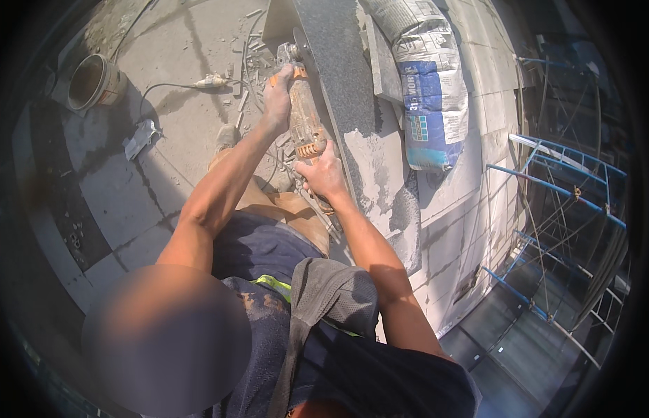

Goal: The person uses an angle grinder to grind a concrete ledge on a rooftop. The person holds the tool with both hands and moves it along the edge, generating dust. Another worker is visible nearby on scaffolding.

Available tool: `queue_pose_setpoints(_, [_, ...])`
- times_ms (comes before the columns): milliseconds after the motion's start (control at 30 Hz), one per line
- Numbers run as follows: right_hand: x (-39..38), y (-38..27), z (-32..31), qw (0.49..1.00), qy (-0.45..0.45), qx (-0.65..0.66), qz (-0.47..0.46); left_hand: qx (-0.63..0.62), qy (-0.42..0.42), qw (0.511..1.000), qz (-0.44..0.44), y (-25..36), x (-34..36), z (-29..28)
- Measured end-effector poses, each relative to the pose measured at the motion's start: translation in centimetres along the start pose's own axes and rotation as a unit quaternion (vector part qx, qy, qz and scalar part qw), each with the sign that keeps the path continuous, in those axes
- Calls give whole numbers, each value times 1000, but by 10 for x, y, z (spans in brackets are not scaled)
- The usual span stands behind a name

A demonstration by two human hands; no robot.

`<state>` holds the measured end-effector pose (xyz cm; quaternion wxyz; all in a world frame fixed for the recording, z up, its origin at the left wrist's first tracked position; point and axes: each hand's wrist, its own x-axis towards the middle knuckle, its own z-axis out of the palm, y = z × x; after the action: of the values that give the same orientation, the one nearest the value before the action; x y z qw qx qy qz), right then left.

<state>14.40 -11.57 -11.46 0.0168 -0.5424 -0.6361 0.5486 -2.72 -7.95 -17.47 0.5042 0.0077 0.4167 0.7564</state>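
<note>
A dusty orange angle grinder (305,115) is in both my hands. Near its head, my left hand (278,99) is wrapped round the front of the body. Farther back, my right hand (324,172) is closed on the rear handle, with part of the grip hidden behind the fingers. The grinder's disc (303,46) stands upright at the left edge of a dark grey speckled stone slab (336,59). Whether it cuts into the edge or only touches it, I cannot tell. Pale dust or mortar covers the slab's nearer part.
A blue and white bag (430,97) lies right of the slab, against grey slab pieces (384,66). Broken strips (239,61) and a cable joint (211,81) lie on the paving. A bucket (96,83) stands left; blue scaffolding (558,177) rises right.
</note>
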Motion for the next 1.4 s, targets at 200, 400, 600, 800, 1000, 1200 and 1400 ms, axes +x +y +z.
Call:
queue_pose_setpoints(200, [-11, 1, 0, 1000, -3, 4, 0, -3, -3, 1000, -24, 3, -13, 3])
queue_pose_setpoints(400, [-37, 20, -2, 1000, 3, -3, -5, 13, 1, 999, -36, -18, -34, -6])
queue_pose_setpoints(600, [-53, 30, -4, 1000, -9, -1, -3, 7, 22, 998, -52, -31, -49, -8])
queue_pose_setpoints(800, [-64, 32, -6, 1000, 3, -21, 11, 23, 19, 999, -24, -40, -57, -8])
queue_pose_setpoints(1000, [-69, 38, -5, 1000, 4, -19, 2, 26, 10, 999, -26, -40, -64, -5])
queue_pose_setpoints(1200, [-77, 37, -6, 1000, 8, -5, 26, 26, -5, 999, -25, -39, -73, -4])
queue_pose_setpoints(1400, [-80, 39, -7, 999, -2, -15, 39, 34, 22, 999, -34, -41, -77, -1])
